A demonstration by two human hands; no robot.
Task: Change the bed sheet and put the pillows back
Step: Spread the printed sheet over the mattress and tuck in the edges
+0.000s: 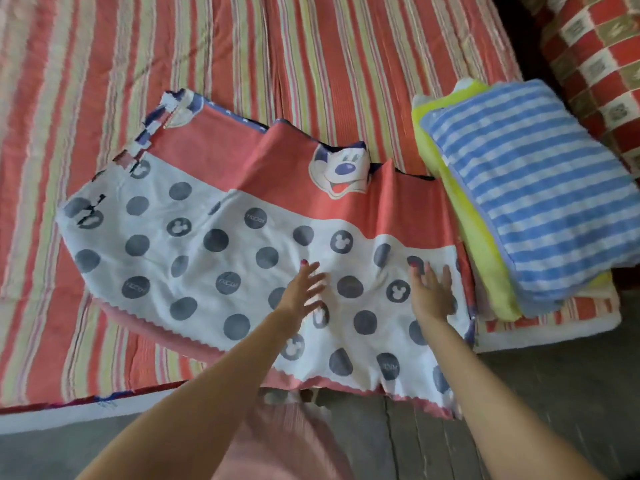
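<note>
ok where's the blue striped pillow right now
In the head view the blue striped pillow sits at the right end of the bed, stacked on a yellow pillow, just right of the folded cartoon sheet.

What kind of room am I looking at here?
Most likely a bedroom. A striped mattress fills the view, a folded cartoon-print sheet lies on it under both hands, and stacked pillows sit at its right end.

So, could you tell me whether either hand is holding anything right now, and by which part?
Nothing is held. The left hand and right hand lie open, fingers straight, over the white dotted part of the folded cartoon-mouse sheet.
</note>
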